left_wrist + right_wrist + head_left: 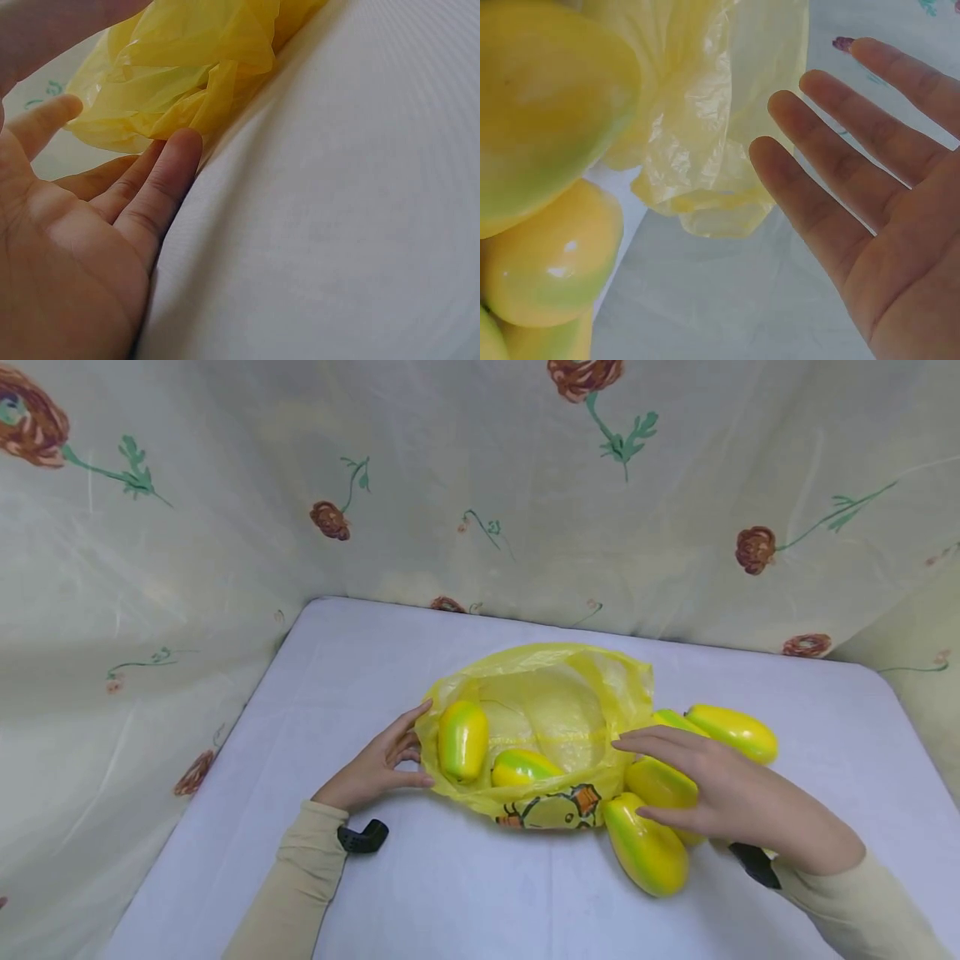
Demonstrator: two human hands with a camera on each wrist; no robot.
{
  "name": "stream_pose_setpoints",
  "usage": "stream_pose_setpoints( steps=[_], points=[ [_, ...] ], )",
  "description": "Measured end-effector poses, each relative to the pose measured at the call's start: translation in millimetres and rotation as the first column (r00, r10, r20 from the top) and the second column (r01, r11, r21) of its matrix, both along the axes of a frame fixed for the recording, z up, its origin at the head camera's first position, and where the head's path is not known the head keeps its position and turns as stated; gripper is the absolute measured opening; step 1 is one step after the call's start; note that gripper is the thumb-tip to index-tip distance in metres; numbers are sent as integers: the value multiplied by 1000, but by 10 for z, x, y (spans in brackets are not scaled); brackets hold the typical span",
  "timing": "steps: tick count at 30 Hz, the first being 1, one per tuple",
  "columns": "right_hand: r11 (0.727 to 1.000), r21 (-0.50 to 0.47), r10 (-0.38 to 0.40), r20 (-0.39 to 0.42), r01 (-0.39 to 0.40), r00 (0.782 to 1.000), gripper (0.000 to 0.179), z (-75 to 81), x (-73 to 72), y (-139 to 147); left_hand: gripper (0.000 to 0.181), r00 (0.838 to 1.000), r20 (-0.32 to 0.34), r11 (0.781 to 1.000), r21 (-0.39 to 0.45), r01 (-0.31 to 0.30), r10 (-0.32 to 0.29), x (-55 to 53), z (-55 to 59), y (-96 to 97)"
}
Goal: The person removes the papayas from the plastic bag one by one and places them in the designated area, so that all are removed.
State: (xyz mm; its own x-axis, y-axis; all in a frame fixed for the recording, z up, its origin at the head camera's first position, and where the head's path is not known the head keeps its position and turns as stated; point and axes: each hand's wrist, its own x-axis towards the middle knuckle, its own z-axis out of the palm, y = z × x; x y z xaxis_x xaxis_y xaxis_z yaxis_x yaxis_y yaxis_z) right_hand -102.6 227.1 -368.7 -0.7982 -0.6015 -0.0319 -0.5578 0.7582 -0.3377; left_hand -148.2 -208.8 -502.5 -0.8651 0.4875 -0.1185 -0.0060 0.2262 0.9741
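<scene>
Bag (543,714) mouth-up, long axis roughly paralleling table's (465,885) far edge
Left hand (377,762) touches it, fingers spread; right hand's (723,789) fingers straight.

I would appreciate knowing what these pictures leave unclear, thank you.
Head view: some loose fruit, partly covered by the right hand; number unclear.
Head view: the underside of one bagged fruit, behind the rim of the yellow bag.
Left wrist view: much of the yellow bag, above the frame.
Right wrist view: part of the nearest fruit, past the left edge.
</scene>
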Motion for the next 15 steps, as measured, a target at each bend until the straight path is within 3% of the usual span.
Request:
stream_pose_setpoints(
  steps=[4,15],
  points=[
    [999,-24,22,-24,-23,999,68,9,-56,-32,108,1000,-4,1000,-4,2,-2,4,10,-5],
    [999,-44,29,5,-29,1000,68,59,-197,-175,107,1000,-7,1000,-5,7,-7,-6,9,-3]
  ],
)
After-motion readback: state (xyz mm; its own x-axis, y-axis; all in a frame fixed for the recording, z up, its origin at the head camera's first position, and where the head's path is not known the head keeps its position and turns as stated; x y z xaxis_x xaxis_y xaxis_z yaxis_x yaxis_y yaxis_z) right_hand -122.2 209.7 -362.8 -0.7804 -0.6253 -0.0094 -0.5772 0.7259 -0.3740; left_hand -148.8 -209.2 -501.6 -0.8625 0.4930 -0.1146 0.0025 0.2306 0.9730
